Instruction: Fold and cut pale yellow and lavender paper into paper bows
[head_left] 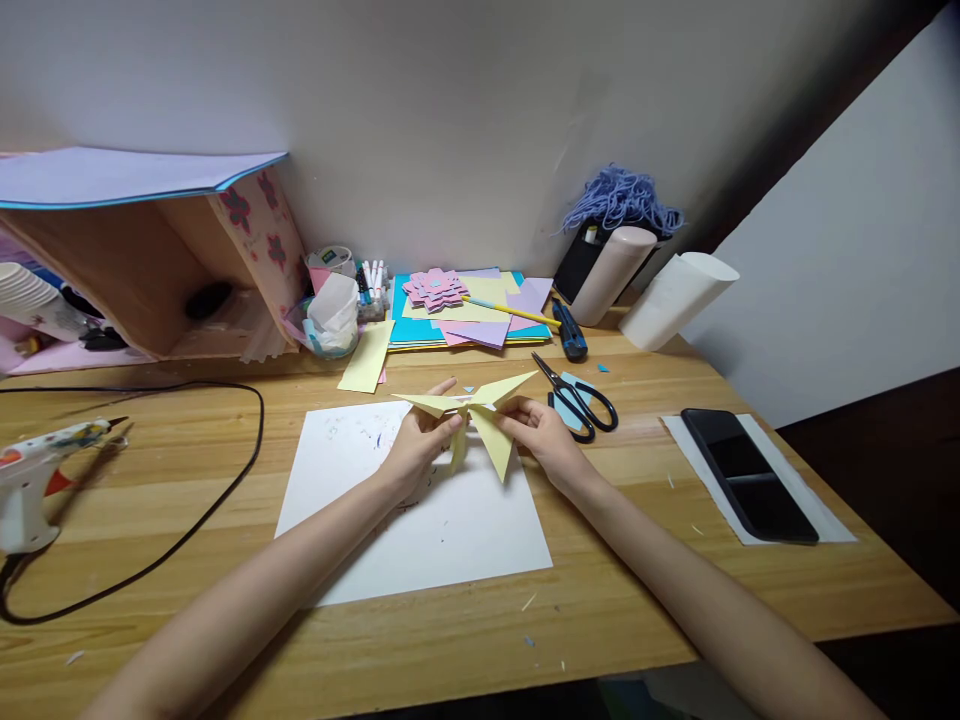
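Your hands meet at the center of the view, raising a pale yellow paper star (496, 447) above a white sheet (472, 545) on the wood-grained bench (592, 620). The star is thin and smooth, its four visible points long and blade-like, narrowing to sharp tips at about nine, two, five and seven o'clock. They join at a small, pinched-looking middle. Your left hand (426, 437) grips its left side between thumb and fingers; your right hand (541, 432) pinches the right side. Colored marks speckle the matte sheet. From the star, black-handled scissors (577, 398) lie open at three o'clock, partly over a light blue scrap. At twelve, flat colored papers (420, 330) carry a layered pink paper flower (435, 289). At nine sits a white glue gun (34, 490); at one, shaggy blue yarn (622, 200).
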